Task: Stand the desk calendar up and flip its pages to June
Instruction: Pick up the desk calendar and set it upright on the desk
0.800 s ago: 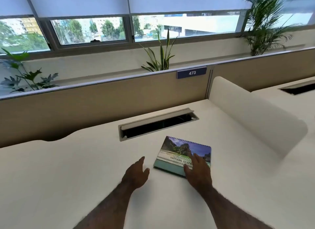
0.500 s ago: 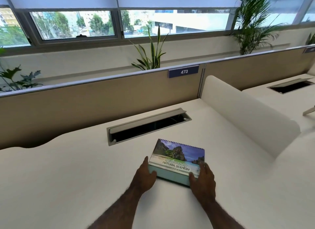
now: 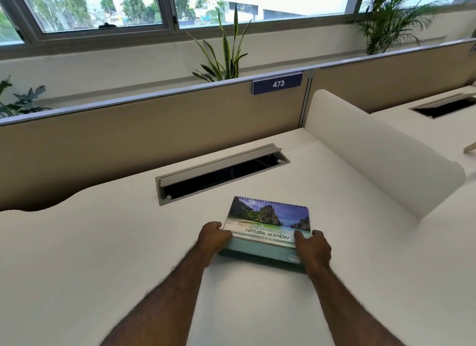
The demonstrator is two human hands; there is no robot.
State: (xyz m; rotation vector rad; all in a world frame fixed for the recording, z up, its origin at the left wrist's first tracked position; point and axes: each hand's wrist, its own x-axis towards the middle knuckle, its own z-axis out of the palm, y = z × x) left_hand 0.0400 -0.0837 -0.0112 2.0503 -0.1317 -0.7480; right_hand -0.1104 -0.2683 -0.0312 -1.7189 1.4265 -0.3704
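The desk calendar (image 3: 266,220) rests on the white desk (image 3: 103,255) with its spiral binding at the far edge. Its cover shows a sea-and-cliffs photo and the words "Amazing Natural Scenery". The near edge is lifted a little, and the teal base shows underneath. My left hand (image 3: 212,237) grips the near left corner. At the near right corner my right hand (image 3: 313,250) holds it, with the thumb on top of the cover.
An open grey cable tray (image 3: 221,173) is set into the desk just beyond the calendar. A tan partition (image 3: 128,137) with a "473" label (image 3: 277,83) runs along the back. A white curved divider (image 3: 373,150) stands at the right. Plants line the window ledge.
My left hand has moved in and taken the calendar's left corner. Both hands now hold the near edge, which has risen slightly off the desk.
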